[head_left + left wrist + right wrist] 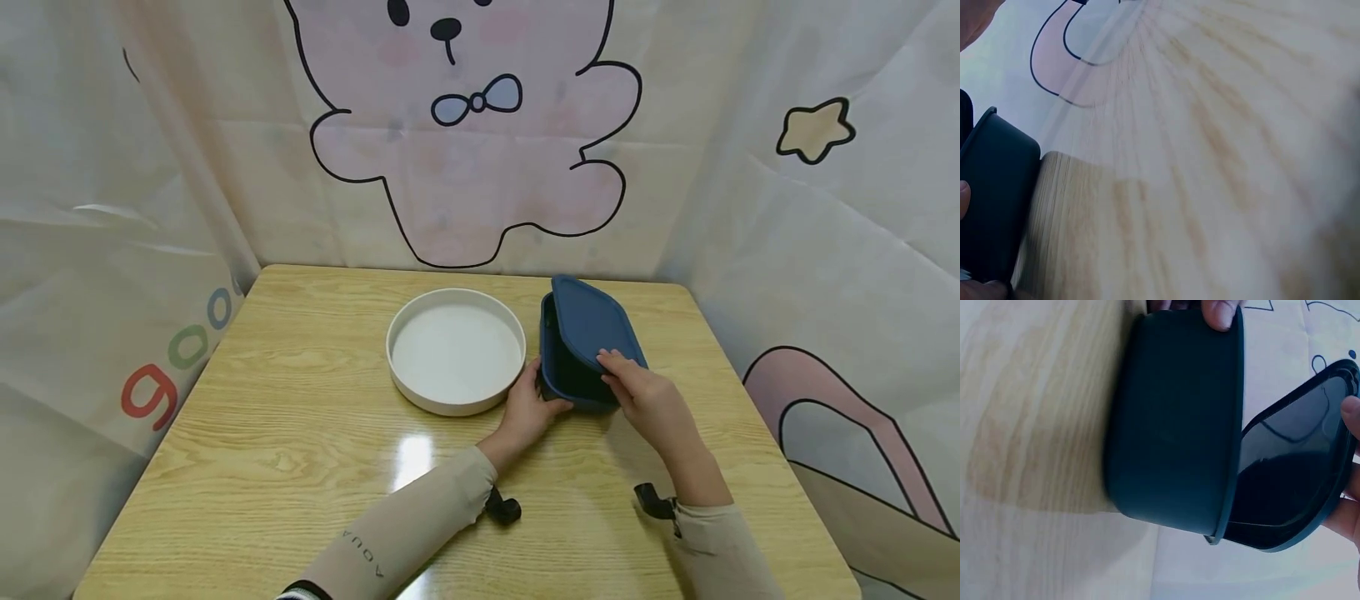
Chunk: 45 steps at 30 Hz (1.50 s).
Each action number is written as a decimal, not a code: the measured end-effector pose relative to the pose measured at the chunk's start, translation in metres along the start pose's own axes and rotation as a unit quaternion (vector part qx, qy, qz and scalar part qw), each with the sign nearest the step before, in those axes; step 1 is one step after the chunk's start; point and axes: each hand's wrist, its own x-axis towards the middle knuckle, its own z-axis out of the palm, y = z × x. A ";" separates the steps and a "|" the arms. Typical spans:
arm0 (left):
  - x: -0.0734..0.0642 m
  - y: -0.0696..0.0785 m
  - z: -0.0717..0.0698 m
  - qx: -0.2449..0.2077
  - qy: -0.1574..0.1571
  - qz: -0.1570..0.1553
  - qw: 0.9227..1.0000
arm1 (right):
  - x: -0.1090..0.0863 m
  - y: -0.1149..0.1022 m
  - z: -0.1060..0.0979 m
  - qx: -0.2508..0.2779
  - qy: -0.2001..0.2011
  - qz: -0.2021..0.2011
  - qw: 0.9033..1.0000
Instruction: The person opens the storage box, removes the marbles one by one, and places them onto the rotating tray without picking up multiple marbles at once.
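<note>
A dark blue rectangular food container (1175,425) stands on the right half of the table. Its lid (592,312) is tilted up on the near right side, and a dark gap shows between lid and rim in the head view. My left hand (527,411) holds the container at its near left corner, with the thumb along the front wall. With my right hand (654,407) I pinch the lid's raised edge, thumb below and fingers on top. The lid's glossy underside shows in the right wrist view. What lies inside the container is hidden in shadow.
Just left of the container sits a round white shallow tray (457,350), close to my left hand. Both stand on a wood-grain table (300,433). Printed cloth (480,192) hangs behind the table and at both sides.
</note>
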 end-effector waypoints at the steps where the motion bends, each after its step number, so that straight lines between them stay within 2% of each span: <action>1: 0.000 0.000 0.001 -0.002 -0.001 -0.003 1.000 | 0.000 0.000 -0.002 0.000 0.003 0.005 1.000; 7: 0.001 -0.002 0.002 -0.009 -0.003 -0.007 1.000 | 0.003 0.002 -0.008 0.007 0.031 0.042 0.999; 11: 0.001 0.000 0.001 -0.008 -0.002 0.002 1.000 | 0.009 0.003 -0.010 0.021 0.094 0.067 0.993; 14: 0.002 0.002 0.002 -0.009 -0.006 0.004 1.000 | 0.011 0.003 -0.012 0.038 0.156 0.102 0.982; 17: 0.002 0.003 0.003 -0.005 -0.009 0.002 1.000 | 0.011 0.003 -0.013 0.072 0.212 0.147 0.963; 20: 0.002 0.005 0.003 -0.005 -0.008 0.000 1.000 | 0.009 0.005 -0.015 0.122 0.256 0.202 0.937; 25: 0.003 0.005 0.003 -0.004 -0.010 0.000 1.000 | 0.007 0.010 -0.020 0.183 0.314 0.293 0.885; 30: 0.001 0.006 0.001 0.016 -0.001 -0.017 1.000 | 0.005 0.014 -0.026 0.224 0.341 0.319 0.856; 32: 0.001 0.005 0.001 0.022 0.000 -0.025 0.999 | 0.004 0.013 -0.029 0.246 0.352 0.334 0.839; 36: -0.001 0.004 0.002 0.019 -0.002 -0.028 0.999 | -0.001 0.015 -0.034 0.305 0.393 0.365 0.787; 38: -0.001 0.004 0.002 0.015 -0.003 -0.024 1.000 | -0.004 0.018 -0.035 0.340 0.417 0.374 0.756; 39: -0.001 0.004 0.003 0.012 -0.003 -0.021 1.000 | -0.005 0.019 -0.036 0.349 0.427 0.380 0.743; 41: -0.002 0.004 0.003 0.007 -0.004 -0.019 1.000 | -0.008 0.020 -0.038 0.360 0.443 0.390 0.723; 45: -0.002 0.005 0.003 0.004 -0.002 -0.015 1.000 | -0.011 0.022 -0.041 0.365 0.460 0.406 0.700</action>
